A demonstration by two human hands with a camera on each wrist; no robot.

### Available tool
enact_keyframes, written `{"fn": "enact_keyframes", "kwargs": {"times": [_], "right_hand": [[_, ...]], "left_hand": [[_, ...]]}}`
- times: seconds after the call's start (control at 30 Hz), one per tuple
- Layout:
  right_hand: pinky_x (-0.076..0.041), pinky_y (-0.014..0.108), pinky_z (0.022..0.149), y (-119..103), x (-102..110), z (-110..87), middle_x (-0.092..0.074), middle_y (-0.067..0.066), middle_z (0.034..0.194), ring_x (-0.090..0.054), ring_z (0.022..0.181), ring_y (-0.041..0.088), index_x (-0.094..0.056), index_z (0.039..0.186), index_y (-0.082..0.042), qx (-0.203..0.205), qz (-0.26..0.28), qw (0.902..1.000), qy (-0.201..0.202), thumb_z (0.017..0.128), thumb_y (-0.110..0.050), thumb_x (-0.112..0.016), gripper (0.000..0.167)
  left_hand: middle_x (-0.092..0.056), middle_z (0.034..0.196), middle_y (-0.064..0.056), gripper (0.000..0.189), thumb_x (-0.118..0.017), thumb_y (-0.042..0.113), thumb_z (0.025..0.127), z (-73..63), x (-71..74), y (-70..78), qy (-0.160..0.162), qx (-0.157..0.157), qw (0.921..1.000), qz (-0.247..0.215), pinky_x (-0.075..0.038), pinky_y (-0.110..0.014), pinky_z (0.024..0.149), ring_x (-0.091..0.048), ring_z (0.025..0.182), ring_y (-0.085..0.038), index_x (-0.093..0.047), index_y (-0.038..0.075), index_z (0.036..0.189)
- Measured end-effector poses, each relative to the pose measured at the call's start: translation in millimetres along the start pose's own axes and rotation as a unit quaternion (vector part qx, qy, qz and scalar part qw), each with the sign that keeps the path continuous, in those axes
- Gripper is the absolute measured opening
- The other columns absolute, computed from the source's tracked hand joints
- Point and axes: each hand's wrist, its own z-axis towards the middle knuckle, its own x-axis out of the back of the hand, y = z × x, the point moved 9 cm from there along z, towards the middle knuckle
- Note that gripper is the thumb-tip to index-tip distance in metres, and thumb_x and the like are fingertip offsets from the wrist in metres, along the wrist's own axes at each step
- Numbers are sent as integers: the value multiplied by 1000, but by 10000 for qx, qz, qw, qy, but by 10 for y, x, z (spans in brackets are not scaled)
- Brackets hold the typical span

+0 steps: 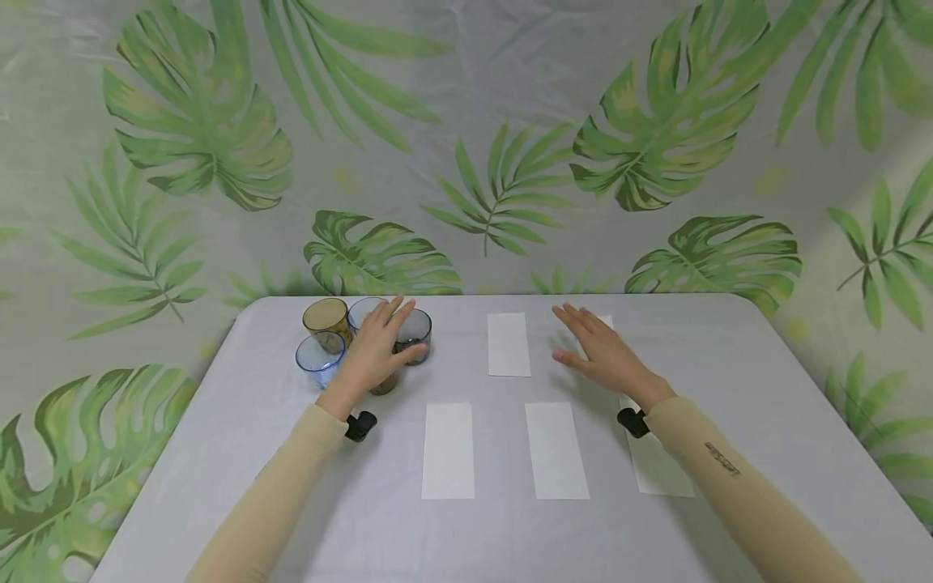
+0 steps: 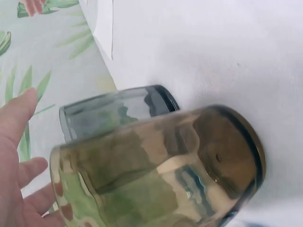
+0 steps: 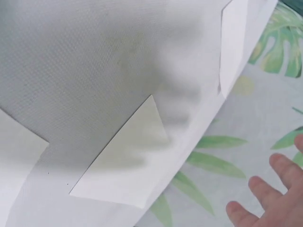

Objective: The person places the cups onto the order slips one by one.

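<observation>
My left hand [image 1: 375, 348] hovers over a cluster of glass tumblers at the table's left, fingers spread and thumb held out. Beneath it, mostly hidden in the head view, stands a brown glass [image 2: 147, 170]. A grey glass [image 1: 417, 336] is at the thumb side, an amber glass [image 1: 325, 314] at the back left, a pale blue-rimmed glass [image 1: 319, 360] in front of that. Another bluish glass [image 1: 362, 309] shows partly behind my fingers. My right hand [image 1: 601, 356], fingers extended and holding nothing, is above the table, overlapping a white paper rectangle [image 1: 607, 321] at the back right.
More white paper rectangles lie on the white cloth: one at the back [image 1: 509, 345], and in the front row a left one [image 1: 448, 451], a middle one [image 1: 557, 451] and a right one [image 1: 662, 465] partly under my forearm. A leaf-patterned curtain [image 1: 503, 105] hangs behind the table.
</observation>
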Motion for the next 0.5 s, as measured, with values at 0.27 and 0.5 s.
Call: {"fn": "enact_keyframes", "kwargs": {"times": [0.27,0.5], "right_hand": [[-19,61,110,-31,-118,91,-20,13,156,-14,142,37,-22,153,-13,271,345,9986,-279,94,-42,-59,76],[-18,60,111,-72,-223,181,-22,13,156,-17,141,39,-23,153,-10,421,533,9964,-506,94,-37,-62,76]], "left_hand": [[-30,151,-19,78,-70,34,89,48,9,-88,-243,-127,9990,-341,-29,-53,110,-26,137,-39,-32,1,148],[-36,147,-23,76,-74,26,86,118,2,-147,-524,14,9958,-751,-29,-53,109,-30,134,-42,-35,-3,145]]}}
